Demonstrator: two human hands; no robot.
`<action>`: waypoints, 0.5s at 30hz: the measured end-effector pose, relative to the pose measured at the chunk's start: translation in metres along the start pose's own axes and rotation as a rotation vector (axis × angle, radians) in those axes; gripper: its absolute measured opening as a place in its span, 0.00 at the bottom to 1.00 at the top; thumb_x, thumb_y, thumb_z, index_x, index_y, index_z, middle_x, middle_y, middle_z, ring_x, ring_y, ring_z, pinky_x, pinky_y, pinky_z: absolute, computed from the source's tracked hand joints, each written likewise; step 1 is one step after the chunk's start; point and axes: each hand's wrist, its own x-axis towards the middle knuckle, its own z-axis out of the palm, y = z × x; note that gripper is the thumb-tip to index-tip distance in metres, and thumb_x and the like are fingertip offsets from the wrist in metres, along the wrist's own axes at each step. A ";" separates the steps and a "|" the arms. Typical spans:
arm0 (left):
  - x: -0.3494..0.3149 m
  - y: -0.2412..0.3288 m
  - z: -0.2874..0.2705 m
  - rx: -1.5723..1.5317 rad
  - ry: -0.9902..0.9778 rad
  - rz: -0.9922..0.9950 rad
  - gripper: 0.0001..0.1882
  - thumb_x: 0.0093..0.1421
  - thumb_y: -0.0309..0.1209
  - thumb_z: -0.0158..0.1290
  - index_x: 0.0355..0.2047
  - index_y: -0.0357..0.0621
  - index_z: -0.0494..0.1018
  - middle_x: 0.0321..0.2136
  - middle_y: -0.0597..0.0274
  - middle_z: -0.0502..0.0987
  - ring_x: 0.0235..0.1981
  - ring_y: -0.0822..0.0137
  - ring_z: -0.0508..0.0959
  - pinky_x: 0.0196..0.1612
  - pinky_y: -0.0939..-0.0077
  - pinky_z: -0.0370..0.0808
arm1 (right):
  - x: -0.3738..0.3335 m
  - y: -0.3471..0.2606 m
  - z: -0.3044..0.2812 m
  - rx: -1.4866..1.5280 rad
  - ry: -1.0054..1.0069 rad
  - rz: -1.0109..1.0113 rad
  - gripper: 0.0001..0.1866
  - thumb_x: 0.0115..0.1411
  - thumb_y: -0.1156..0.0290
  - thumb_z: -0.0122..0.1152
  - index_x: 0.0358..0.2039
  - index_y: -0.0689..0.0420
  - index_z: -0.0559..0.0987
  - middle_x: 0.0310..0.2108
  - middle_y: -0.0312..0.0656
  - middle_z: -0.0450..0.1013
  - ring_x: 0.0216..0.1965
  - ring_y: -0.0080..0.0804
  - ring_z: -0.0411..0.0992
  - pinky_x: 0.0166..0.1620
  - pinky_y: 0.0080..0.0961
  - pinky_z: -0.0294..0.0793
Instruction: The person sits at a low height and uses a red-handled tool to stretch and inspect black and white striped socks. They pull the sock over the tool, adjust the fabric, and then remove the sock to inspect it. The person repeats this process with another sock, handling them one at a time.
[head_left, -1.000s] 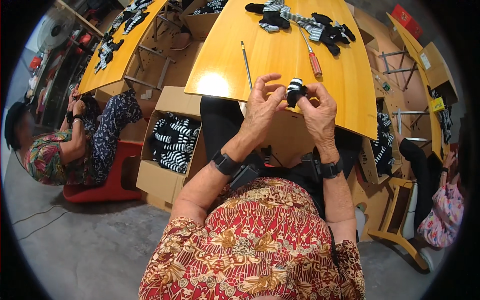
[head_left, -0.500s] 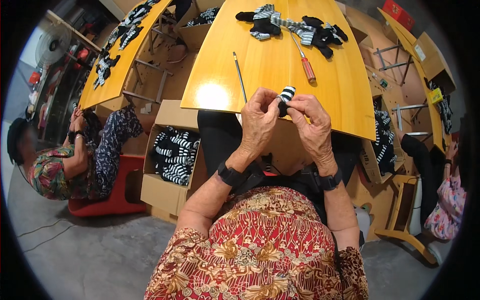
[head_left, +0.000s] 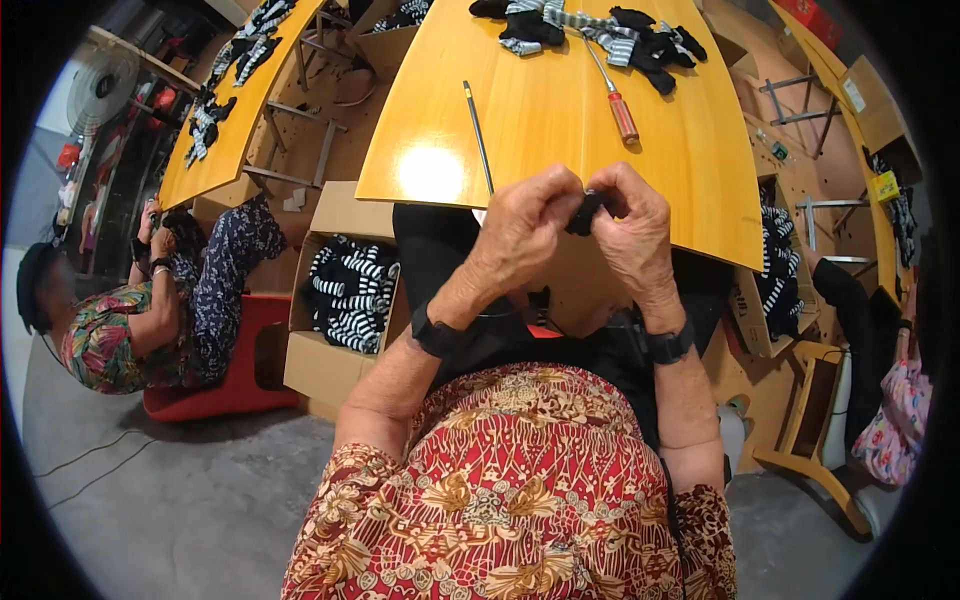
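Note:
In front of my chest, at the near edge of the yellow table (head_left: 540, 120), both hands hold a small black knit piece (head_left: 583, 216). My left hand (head_left: 522, 225) has its thumb and fingers closed on one side of it. The fingers of my right hand (head_left: 636, 232) curl round and pinch the other side. Most of the piece is hidden behind the fingers. Beyond my left hand lies a thin dark rod (head_left: 476, 130) with a yellow tip. A screwdriver (head_left: 622, 118) with a red handle lies farther right, near several striped and black knit pieces (head_left: 612, 42).
An open cardboard box (head_left: 322, 378) of striped knit pieces (head_left: 350, 295) stands left of my legs, another box (head_left: 748, 318) on the right. A person (head_left: 125, 340) sits at the left-hand table (head_left: 240, 130); another person's sleeve (head_left: 898, 425) shows at far right, near a wooden stool (head_left: 800, 440).
The striped end that stuck up between my fingers is no longer visible; black fabric shows instead. My right fingers have curled inward. The whole view has shifted slightly.

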 end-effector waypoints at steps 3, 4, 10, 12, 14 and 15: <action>0.005 0.002 0.001 0.063 0.033 -0.106 0.02 0.63 0.22 0.52 0.36 0.37 0.72 0.26 0.63 0.74 0.30 0.76 0.72 0.34 0.81 0.70 | 0.009 0.000 0.004 -0.063 0.027 0.017 0.07 0.50 0.84 0.57 0.30 0.61 0.72 0.24 0.43 0.70 0.26 0.29 0.73 0.31 0.25 0.72; 0.004 -0.003 0.000 0.003 0.016 -0.146 0.04 0.63 0.23 0.53 0.37 0.37 0.72 0.27 0.64 0.75 0.31 0.76 0.73 0.35 0.81 0.71 | 0.010 0.001 0.005 -0.054 0.029 0.041 0.07 0.50 0.84 0.57 0.30 0.61 0.72 0.24 0.44 0.71 0.25 0.30 0.73 0.30 0.25 0.72; 0.002 -0.020 -0.008 -0.545 -0.086 -0.293 0.14 0.62 0.28 0.56 0.47 0.38 0.72 0.34 0.67 0.78 0.38 0.75 0.76 0.41 0.82 0.75 | 0.007 0.003 0.003 0.052 -0.013 0.109 0.03 0.55 0.81 0.57 0.31 0.62 0.73 0.23 0.38 0.70 0.24 0.22 0.71 0.30 0.22 0.72; -0.005 -0.030 -0.001 -0.623 -0.027 -0.324 0.13 0.62 0.27 0.56 0.47 0.38 0.72 0.35 0.65 0.78 0.37 0.77 0.76 0.40 0.83 0.74 | 0.005 0.001 0.005 0.110 -0.047 0.152 0.02 0.56 0.80 0.56 0.31 0.62 0.73 0.23 0.36 0.70 0.25 0.19 0.70 0.30 0.20 0.71; -0.004 -0.038 0.000 -0.633 0.021 -0.313 0.13 0.61 0.27 0.57 0.46 0.39 0.72 0.35 0.64 0.78 0.36 0.77 0.76 0.38 0.84 0.74 | 0.004 0.000 0.002 0.139 -0.103 0.172 0.02 0.57 0.80 0.57 0.31 0.61 0.74 0.23 0.34 0.70 0.25 0.17 0.69 0.31 0.19 0.71; -0.012 -0.035 0.007 -0.642 0.069 -0.361 0.12 0.61 0.26 0.57 0.44 0.38 0.73 0.34 0.64 0.78 0.34 0.79 0.75 0.36 0.85 0.73 | -0.005 -0.001 0.003 0.201 -0.115 0.232 0.02 0.58 0.80 0.56 0.32 0.61 0.74 0.24 0.35 0.70 0.27 0.16 0.68 0.32 0.18 0.70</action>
